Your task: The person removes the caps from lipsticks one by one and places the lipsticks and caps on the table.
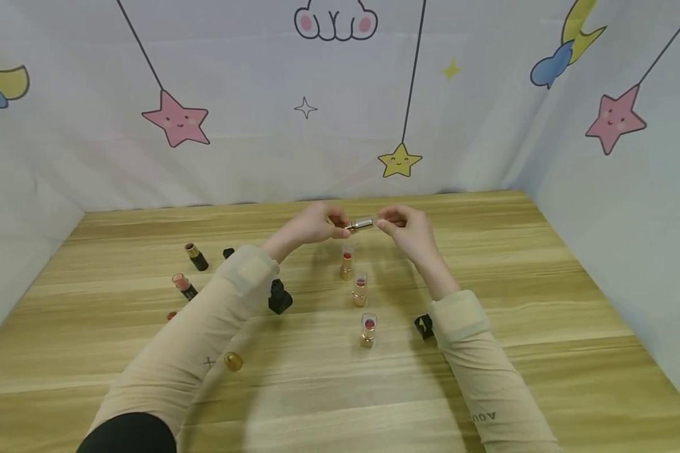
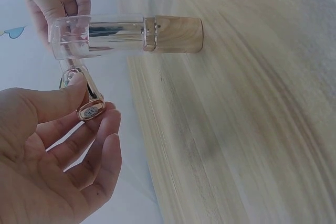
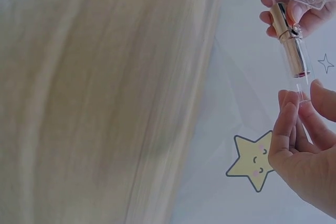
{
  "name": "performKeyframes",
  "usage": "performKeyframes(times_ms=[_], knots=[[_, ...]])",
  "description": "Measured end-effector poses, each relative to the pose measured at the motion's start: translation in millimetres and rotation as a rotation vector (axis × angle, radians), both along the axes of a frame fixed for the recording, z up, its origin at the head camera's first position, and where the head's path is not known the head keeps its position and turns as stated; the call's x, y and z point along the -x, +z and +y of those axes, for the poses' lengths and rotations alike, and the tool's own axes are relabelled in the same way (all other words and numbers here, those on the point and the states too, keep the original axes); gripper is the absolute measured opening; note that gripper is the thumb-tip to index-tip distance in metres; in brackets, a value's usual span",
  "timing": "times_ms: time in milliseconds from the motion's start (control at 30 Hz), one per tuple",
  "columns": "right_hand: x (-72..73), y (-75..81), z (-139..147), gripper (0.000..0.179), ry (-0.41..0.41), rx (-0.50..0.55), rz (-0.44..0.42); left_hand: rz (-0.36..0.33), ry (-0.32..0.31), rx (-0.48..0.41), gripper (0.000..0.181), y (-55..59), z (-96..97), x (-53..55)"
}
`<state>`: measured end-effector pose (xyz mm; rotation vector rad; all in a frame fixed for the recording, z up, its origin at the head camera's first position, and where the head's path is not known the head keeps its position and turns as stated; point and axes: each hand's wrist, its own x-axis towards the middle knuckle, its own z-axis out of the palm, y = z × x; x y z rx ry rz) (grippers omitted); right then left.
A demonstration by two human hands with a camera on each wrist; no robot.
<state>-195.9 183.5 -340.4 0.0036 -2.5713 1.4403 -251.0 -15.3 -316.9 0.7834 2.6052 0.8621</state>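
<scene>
Between both hands, above the far part of the table, a gold lipstick (image 1: 363, 224) is held lengthwise. My left hand (image 1: 317, 223) pinches its gold base (image 2: 90, 109) between thumb and fingers. At the other end, the fingertips of my right hand (image 1: 410, 233) pinch the clear cap (image 3: 303, 94), which surrounds the silvery tube and a small dark red tip. On the table just nearer to me, three gold lipsticks with clear caps, a red one (image 1: 347, 264), a middle one (image 1: 359, 291) and a near one (image 1: 368, 331), stand in a row.
Left of the row lie a black lidded piece (image 1: 280, 297), a dark lipstick (image 1: 196, 257), a peach lipstick (image 1: 184, 286) and a round gold piece (image 1: 233, 361). A small black cap (image 1: 424, 326) lies by the right sleeve. A white star-printed curtain (image 1: 294, 163) borders the wooden table (image 1: 544, 302).
</scene>
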Motion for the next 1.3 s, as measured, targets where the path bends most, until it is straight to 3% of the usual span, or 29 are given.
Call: performKeyframes(times_ms=[900, 1300], knots=[[-2.2, 1.6, 21.8, 0.027, -0.032, 0.077, 0.017, -0.065, 0.048, -0.028, 0.025, -5.9, -6.7, 3.4], [-4.3, 2.0, 25.4, 0.028, -0.032, 0.043, 0.023, -0.097, 0.064, -0.065, 0.023, -9.4, -5.6, 3.3]])
